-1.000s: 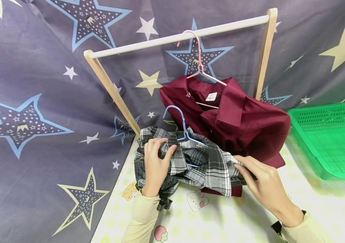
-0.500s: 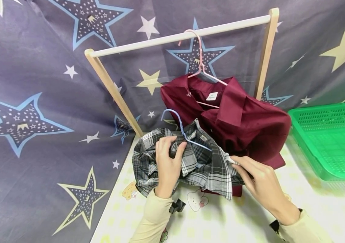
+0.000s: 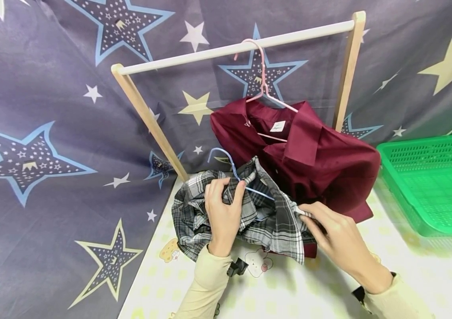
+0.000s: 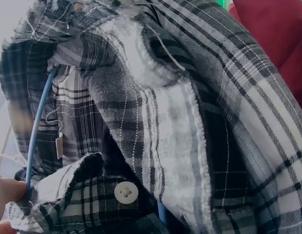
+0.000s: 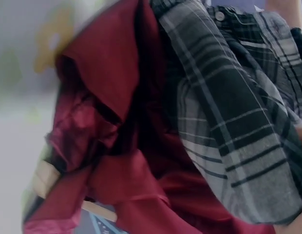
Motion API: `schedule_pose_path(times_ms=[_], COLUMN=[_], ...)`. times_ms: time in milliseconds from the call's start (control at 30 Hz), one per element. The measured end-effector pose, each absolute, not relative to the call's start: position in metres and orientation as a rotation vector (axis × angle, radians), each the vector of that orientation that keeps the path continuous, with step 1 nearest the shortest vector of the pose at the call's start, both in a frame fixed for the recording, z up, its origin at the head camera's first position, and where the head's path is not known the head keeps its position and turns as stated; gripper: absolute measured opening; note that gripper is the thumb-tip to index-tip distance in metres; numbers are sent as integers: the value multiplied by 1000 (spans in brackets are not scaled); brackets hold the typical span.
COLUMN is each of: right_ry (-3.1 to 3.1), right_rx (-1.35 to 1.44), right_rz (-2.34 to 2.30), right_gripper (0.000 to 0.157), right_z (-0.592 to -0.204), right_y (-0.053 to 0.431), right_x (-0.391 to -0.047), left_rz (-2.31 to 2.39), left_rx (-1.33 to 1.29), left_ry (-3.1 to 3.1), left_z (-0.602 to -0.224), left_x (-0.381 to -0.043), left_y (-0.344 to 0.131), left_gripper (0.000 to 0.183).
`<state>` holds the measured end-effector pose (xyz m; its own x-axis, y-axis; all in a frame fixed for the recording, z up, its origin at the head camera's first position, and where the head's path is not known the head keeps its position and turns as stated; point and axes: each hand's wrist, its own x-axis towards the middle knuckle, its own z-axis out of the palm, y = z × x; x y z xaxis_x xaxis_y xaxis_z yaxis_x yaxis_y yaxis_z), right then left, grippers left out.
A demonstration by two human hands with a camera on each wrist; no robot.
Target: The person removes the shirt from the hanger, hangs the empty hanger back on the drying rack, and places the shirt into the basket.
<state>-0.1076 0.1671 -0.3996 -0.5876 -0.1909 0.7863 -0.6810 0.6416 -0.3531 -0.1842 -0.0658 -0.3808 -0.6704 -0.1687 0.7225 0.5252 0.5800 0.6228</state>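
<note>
A grey and black plaid shirt (image 3: 283,230) lies bunched in front of the rack, with a blue wire hanger (image 3: 259,192) inside its neck and the hook sticking up, leaning left. My left hand (image 3: 222,217) pinches the shirt's collar edge close to the hanger's neck. In the left wrist view, the fingertips (image 4: 9,191) touch the blue wire beside the fabric, near a white button (image 4: 126,192). My right hand (image 3: 339,237) pinches the shirt's right edge between thumb and fingers. Its grip is mostly outside the right wrist view, where plaid cloth (image 5: 229,112) fills the right side.
A maroon shirt (image 3: 341,164) hangs behind on a pink hanger (image 3: 263,71), hooked over the white rail (image 3: 194,57) of a wooden rack (image 3: 347,75). A green plastic basket (image 3: 405,195) stands at right on the patterned tabletop (image 3: 281,292). A star-printed curtain (image 3: 50,212) backs everything.
My left hand has moved right along the collar to the hanger's neck. The blue hook has dropped and tilted left. Behind it, the collar's back now stands higher. My right hand has shifted slightly left.
</note>
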Motion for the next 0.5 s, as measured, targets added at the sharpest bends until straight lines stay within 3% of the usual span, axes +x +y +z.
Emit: schedule_pose_path(times_ms=[367, 500], right_ry=[-1976, -1928], right_rx=[563, 559], right_rz=[864, 849], right_gripper=[20, 31], right_z=[-379, -371], right_y=[158, 149], right_x=[-114, -116], left_rz=[-1099, -1099], left_rx=[-270, -289], left_ry=[-2064, -2071], left_z=[-382, -382], left_x=[-183, -183], left_y=[-70, -68], left_gripper=[27, 28])
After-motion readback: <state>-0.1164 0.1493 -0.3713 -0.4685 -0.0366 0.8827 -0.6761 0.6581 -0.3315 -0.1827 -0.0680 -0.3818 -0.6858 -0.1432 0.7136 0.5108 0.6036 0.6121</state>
